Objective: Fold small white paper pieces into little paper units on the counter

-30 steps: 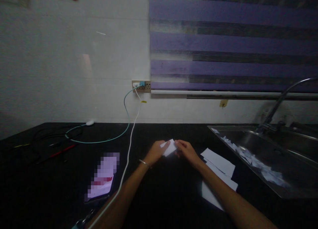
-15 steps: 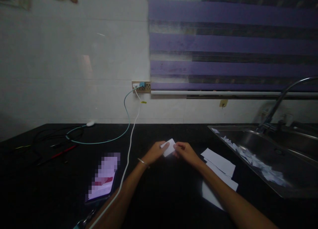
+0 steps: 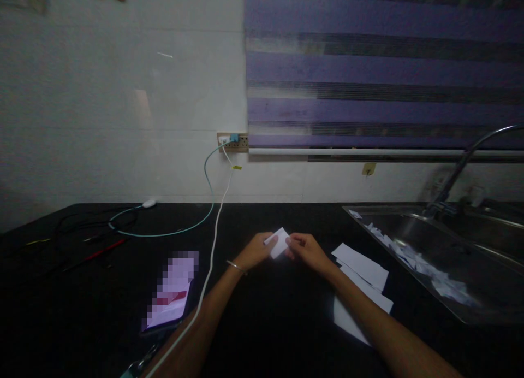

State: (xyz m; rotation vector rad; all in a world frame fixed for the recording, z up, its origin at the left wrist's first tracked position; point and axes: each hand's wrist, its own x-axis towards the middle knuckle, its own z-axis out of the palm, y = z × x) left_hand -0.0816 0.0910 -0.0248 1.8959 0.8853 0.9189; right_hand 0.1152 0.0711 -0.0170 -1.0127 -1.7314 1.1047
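Note:
A small piece of white paper point(image 3: 280, 243) is held up between both hands, above the dark counter. My left hand point(image 3: 258, 249) pinches its left side, with the thumb lying across the front. At the right edge, my right hand point(image 3: 305, 250) grips the same paper between thumb and fingers. The fingers behind the paper are partly hidden. Flat on the counter to the right lie several loose white sheets point(image 3: 362, 267), partly covered by my right forearm.
A lit phone point(image 3: 174, 290) lies left of my left forearm, and a white cable point(image 3: 213, 247) runs past it to the wall socket point(image 3: 241, 142). Folded paper pieces point(image 3: 413, 258) line the edge of the sink point(image 3: 462, 315) at right. A red pen-like stick point(image 3: 100, 252) rests far left.
Both hands keep hold of the paper in nearly the same place. Only a very slight shift of the view shows.

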